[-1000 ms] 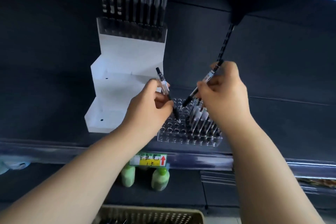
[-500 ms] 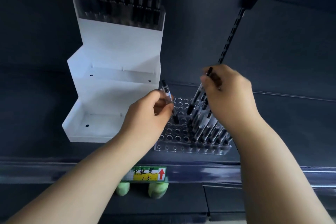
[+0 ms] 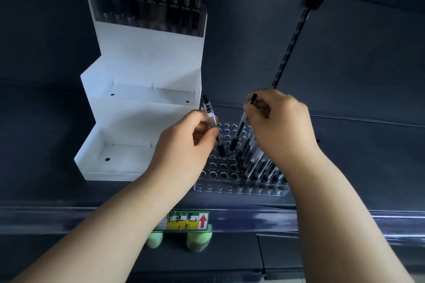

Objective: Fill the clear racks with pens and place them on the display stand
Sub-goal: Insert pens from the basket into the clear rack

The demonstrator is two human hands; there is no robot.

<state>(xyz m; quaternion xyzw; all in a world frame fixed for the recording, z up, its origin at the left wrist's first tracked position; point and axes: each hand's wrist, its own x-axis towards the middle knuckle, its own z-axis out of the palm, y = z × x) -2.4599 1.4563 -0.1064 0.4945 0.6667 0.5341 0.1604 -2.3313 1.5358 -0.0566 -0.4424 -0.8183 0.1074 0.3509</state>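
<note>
Pens stand in the rack (image 3: 239, 187), partly hidden by the right hand (image 3: 279, 126); each hand grips one pen, left hand (image 3: 184, 145) too.

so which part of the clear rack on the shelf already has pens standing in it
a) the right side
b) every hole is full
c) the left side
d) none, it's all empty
a: the pens standing in the clear rack are clustered on its right side, while the holes on its left are open. The left hand and right hand each hold one more pen above it.
</note>
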